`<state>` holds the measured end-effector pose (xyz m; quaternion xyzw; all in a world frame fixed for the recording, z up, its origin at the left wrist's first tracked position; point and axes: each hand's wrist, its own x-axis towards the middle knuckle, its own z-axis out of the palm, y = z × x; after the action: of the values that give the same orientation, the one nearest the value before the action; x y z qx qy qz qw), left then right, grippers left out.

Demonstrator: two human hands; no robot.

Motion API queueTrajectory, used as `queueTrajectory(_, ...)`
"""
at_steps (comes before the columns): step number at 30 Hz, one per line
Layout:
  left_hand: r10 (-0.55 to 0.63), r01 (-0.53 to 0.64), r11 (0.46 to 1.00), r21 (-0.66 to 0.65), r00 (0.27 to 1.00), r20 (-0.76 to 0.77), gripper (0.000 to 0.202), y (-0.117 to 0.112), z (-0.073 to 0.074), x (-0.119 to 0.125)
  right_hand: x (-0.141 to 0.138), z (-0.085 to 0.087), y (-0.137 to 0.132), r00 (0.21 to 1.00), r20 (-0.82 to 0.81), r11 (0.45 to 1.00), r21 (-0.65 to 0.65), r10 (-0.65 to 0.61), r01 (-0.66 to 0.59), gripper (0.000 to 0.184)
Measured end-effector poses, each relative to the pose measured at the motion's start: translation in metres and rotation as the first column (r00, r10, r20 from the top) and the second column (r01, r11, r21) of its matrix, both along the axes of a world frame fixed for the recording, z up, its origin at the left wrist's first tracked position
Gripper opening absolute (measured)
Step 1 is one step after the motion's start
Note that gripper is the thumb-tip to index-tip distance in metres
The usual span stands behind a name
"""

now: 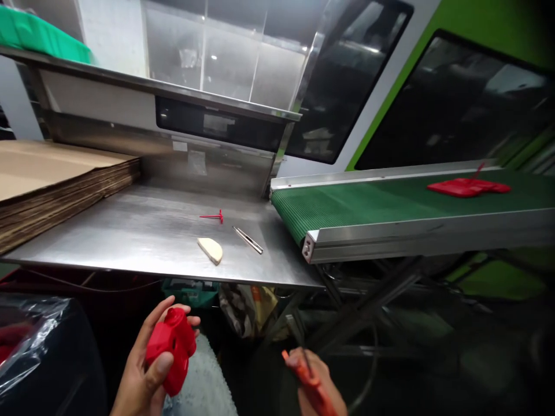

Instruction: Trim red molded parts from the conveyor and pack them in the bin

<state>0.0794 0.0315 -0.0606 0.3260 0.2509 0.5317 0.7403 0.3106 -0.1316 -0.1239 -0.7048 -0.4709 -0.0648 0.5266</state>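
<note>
In the head view my left hand is closed around a red moulded plastic part, which has a round knob at its top. The thumb presses its near face, and the fingers wrap behind it. Farther right, my right hand grips an orange-handled tool; it is blurred and its working end is hard to make out. Both hands are in front of the metal table's near edge. On the table lie a thin red plastic sprue, a slim metal knife-like tool and a cream half-round piece.
A metal table carries stacked cardboard sheets at left. To the right, a green conveyor belt bears another red plastic part. A green crate sits on the upper shelf. A dark bin with clear plastic film stands lower left.
</note>
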Motion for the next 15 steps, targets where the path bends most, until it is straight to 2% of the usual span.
queueTrajectory(1, -0.005, 0.007, 0.999, -0.034, 0.999, 0.046, 0.078, 0.000, -0.001, 0.001, 0.013, 0.002, 0.003, 0.997, -0.022, 0.998, 0.016, -0.068, 0.068, 0.020)
queueTrajectory(2, -0.024, 0.036, 0.994, -0.100, 0.993, 0.116, 0.073, -0.001, -0.001, 0.002, 0.026, 0.003, 0.009, 0.989, -0.045, 0.989, 0.038, -0.139, 0.141, 0.015)
queueTrajectory(4, -0.072, 0.136, 0.959, -0.249, 0.965, 0.250, 0.062, -0.001, 0.001, 0.002, 0.047, 0.002, 0.029, 0.961, -0.088, 0.957, 0.096, -0.264, 0.272, 0.029)
queueTrajectory(6, -0.124, 0.233, 0.915, -0.329, 0.939, 0.322, 0.051, -0.003, 0.003, 0.000, 0.062, -0.004, 0.057, 0.932, -0.124, 0.920, 0.163, -0.340, 0.357, 0.043)
queueTrajectory(8, -0.166, 0.303, 0.895, -0.326, 0.906, 0.389, 0.047, -0.004, 0.004, -0.004, 0.070, -0.011, 0.085, 0.907, -0.160, 0.882, 0.217, -0.390, 0.418, 0.057)
queueTrajectory(10, -0.180, 0.347, 0.884, -0.313, 0.871, 0.458, 0.052, -0.006, 0.005, -0.009, 0.069, -0.013, 0.104, 0.881, -0.194, 0.846, 0.254, -0.431, 0.470, 0.068)
queueTrajectory(12, -0.152, 0.348, 0.883, -0.316, 0.847, 0.509, 0.060, -0.007, 0.005, -0.015, 0.056, -0.008, 0.113, 0.887, -0.206, 0.858, 0.237, -0.414, 0.455, 0.067)
queueTrajectory(13, -0.129, 0.326, 0.892, -0.312, 0.847, 0.516, 0.061, -0.008, 0.004, -0.019, 0.045, -0.003, 0.113, 0.910, -0.195, 0.892, 0.207, -0.365, 0.402, 0.061)
queueTrajectory(15, -0.091, 0.246, 0.931, -0.270, 0.871, 0.482, 0.057, -0.011, 0.000, -0.030, 0.014, 0.010, 0.112, 0.973, -0.149, 0.974, 0.117, -0.178, 0.196, 0.046)
